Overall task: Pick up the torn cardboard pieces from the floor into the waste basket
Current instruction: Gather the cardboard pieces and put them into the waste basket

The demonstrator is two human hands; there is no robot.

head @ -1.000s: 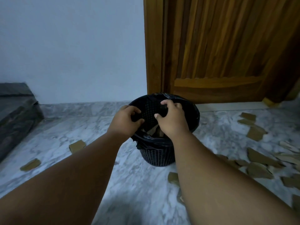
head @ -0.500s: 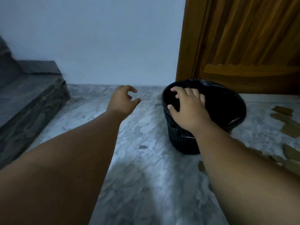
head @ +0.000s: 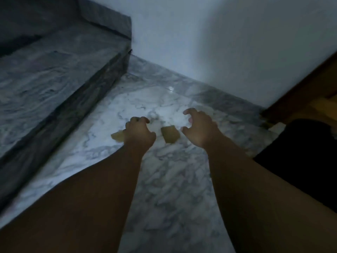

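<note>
Change: a second ago both hands were at the waste basket rim; my view has since swung left to the marble floor (head: 164, 189) beside the dark step (head: 60, 73), and both arms now reach out over fresh scraps
Meaning: I judge one drop-off finished and a new pick starting; nothing lifted yet
Left grip (head: 139, 135): fingers curled downward over the left cardboard piece (head: 116, 137); I cannot tell whether they pinch it or only hover above it
Right grip (head: 200, 128): wide, fingers spread and hooked, holding nothing, just right of the right cardboard piece (head: 170, 136) and apart from it
Task things: both pieces lie flat on the floor between and under the hands, far from me, near the wall corner
Waste basket (head: 300, 157): I take the black mass at the right edge to be it; cut off by the frame, rim and contents not readable
Hidden: much of the left piece sits under the hand; the scraps on the right of the basket are out of view now
Image quality: dim and motion-smeared, so the torn edges are soft
</note>
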